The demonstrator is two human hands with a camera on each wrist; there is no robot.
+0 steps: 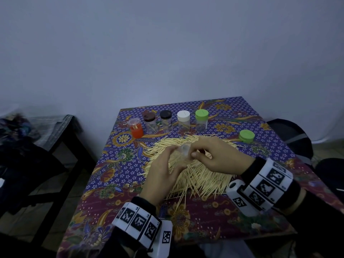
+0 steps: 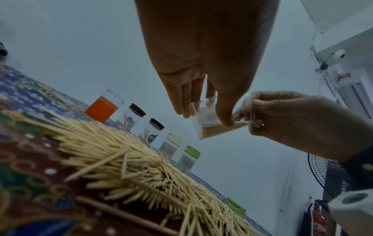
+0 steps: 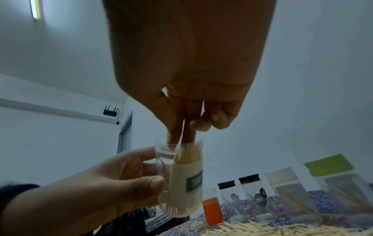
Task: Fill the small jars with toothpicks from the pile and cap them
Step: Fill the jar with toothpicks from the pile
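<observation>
My left hand (image 1: 175, 161) grips a small clear jar (image 1: 184, 151) above the toothpick pile (image 1: 197, 175). In the right wrist view the jar (image 3: 182, 175) has a white label with a green patch, is tilted, and is largely packed with toothpicks. My right hand (image 1: 194, 153) is at the jar's mouth; its thumb and forefinger (image 3: 178, 132) pinch a toothpick (image 3: 181, 143) that reaches into the opening. In the left wrist view my left hand (image 2: 201, 110) wraps round the jar (image 2: 210, 127), and the right hand (image 2: 282, 118) meets it from the right. A loose green cap (image 1: 246, 135) lies on the cloth at the right.
Along the far side of the patterned tablecloth (image 1: 130, 164) stands a row of jars: orange (image 1: 136, 129), brown-capped (image 1: 149, 122), black-capped (image 1: 166, 121), white-capped (image 1: 183, 121), green-capped (image 1: 201, 120). A dark bench (image 1: 61, 138) stands left of the table, dark chairs (image 1: 290, 136) to the right.
</observation>
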